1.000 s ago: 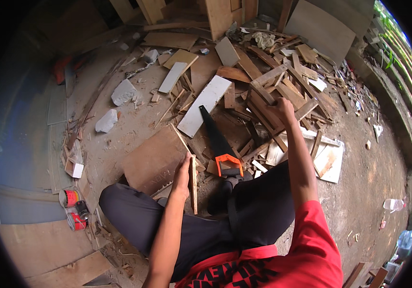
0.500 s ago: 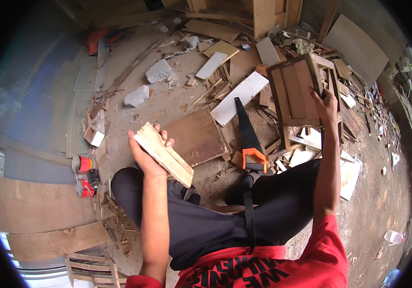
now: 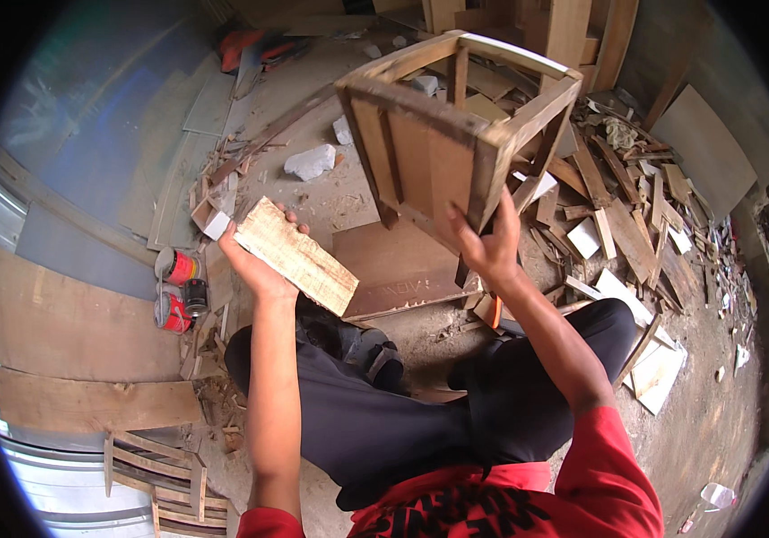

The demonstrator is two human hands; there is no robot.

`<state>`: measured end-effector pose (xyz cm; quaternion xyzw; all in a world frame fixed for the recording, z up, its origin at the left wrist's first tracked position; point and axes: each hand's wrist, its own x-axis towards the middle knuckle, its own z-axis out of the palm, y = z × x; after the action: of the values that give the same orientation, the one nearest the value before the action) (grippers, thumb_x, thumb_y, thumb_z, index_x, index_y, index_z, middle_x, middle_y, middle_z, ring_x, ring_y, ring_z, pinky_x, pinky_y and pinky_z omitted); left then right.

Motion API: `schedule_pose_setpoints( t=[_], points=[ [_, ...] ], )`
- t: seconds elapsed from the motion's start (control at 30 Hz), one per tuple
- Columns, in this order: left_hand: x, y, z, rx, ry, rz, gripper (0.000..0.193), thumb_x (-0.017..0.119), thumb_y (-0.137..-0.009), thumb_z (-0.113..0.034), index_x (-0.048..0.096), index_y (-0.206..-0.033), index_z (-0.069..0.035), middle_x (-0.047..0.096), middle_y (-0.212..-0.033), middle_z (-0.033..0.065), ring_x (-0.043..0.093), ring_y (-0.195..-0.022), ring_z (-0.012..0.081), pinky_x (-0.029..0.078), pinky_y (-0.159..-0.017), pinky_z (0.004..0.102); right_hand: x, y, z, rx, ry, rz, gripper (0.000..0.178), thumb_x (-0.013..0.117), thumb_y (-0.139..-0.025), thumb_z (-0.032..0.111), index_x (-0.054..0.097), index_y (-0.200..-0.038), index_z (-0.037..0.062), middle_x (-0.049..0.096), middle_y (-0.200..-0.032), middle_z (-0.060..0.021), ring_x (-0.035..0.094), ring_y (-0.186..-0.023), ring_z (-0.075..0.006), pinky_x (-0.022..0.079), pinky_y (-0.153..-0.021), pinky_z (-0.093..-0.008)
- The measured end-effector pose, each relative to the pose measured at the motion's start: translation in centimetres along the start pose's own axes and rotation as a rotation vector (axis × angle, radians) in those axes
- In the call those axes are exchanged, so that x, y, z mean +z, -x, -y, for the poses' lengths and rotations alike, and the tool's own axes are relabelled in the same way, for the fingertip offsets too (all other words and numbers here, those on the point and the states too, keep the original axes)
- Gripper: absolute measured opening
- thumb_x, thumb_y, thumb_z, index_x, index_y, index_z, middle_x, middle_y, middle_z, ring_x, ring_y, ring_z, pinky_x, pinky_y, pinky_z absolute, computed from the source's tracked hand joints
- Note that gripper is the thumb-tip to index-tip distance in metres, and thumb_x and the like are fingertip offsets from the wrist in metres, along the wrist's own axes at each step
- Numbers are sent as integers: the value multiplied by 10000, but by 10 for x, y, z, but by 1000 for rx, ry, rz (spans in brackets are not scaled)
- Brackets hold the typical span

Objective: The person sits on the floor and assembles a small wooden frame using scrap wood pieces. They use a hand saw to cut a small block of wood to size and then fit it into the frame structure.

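My left hand (image 3: 261, 267) is closed around a short, rough-sawn piece of pale wood (image 3: 304, 258), held tilted above my left knee. Raised in front of me is a small wooden box frame (image 3: 449, 166) with panelled side and open top rails. My right hand (image 3: 495, 247) grips it by a lower corner post, thumb on the near side. Below the frame, a brown wooden board (image 3: 393, 278) lies on the ground. Of the handsaw, only a bit of orange handle (image 3: 490, 310) shows by my right foot; the frame and my arm hide the rest.
Scrap wood (image 3: 622, 233) is heaped at the right, with white offcuts (image 3: 658, 372) nearer me. Red cans (image 3: 173, 309) stand at the left near a slatted wooden piece (image 3: 169, 475). A pale stone block (image 3: 311, 162) lies ahead, and a large sheet (image 3: 705, 148) leans far right.
My right hand has lifted the box frame off the scrap pile and brought it left, over the brown board and saw. The left hand still holds the pale wood, now turned slightly.
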<state>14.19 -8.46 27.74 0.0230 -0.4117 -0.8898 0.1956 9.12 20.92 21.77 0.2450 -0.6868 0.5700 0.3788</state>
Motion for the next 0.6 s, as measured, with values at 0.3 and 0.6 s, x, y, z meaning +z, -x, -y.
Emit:
schedule_pose_setpoints(
  t=[0.3,0.6],
  points=[
    [-55,-11,-26,-123,-76,-96,608,364,-912,-538,603,-1168,-40,629,-996,124,597,-814,259,529,-760,478,16,73,-33,300,-35,295,466,749,-850,152,534,-1224,-25,665,-1115,-198,673,-1016,-311,524,-873,-377],
    [-17,-1,-5,-126,-191,94,622,328,-935,-490,569,-1247,-9,619,-999,152,615,-772,261,553,-691,444,-1,91,-34,298,3,403,532,753,-868,157,484,-1286,-33,660,-1143,-188,665,-1043,-273,518,-892,-364]
  ],
)
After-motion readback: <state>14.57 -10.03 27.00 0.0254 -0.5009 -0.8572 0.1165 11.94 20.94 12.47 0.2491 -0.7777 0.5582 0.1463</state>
